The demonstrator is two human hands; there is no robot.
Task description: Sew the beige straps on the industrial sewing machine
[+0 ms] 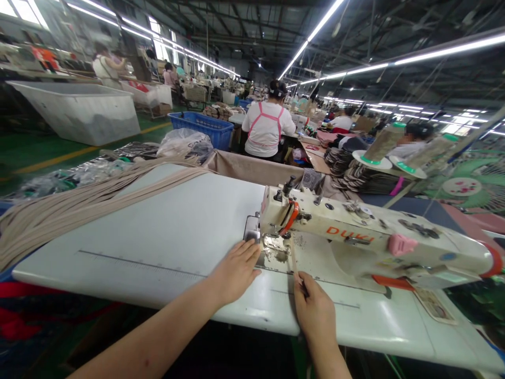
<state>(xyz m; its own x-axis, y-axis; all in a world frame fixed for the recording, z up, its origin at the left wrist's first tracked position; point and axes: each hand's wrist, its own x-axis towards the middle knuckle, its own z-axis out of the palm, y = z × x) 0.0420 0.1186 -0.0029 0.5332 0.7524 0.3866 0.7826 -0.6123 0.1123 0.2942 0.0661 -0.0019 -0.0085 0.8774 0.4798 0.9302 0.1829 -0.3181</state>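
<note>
While the left hand (236,271) lay flat, fingers together, beside the needle plate (276,252), the right hand (315,310) pinched a thin strip (295,266) near the table's (158,237) front edge.
The strip looked light, limp and narrow, so it was probably best gripped at its near end and kept taut.

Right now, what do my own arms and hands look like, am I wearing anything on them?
The left hand and right hand wear no gloves; no ring, watch or bracelet shows. The left forearm and right forearm are uncovered to the picture's lower edge, with no sleeve in view.
</note>
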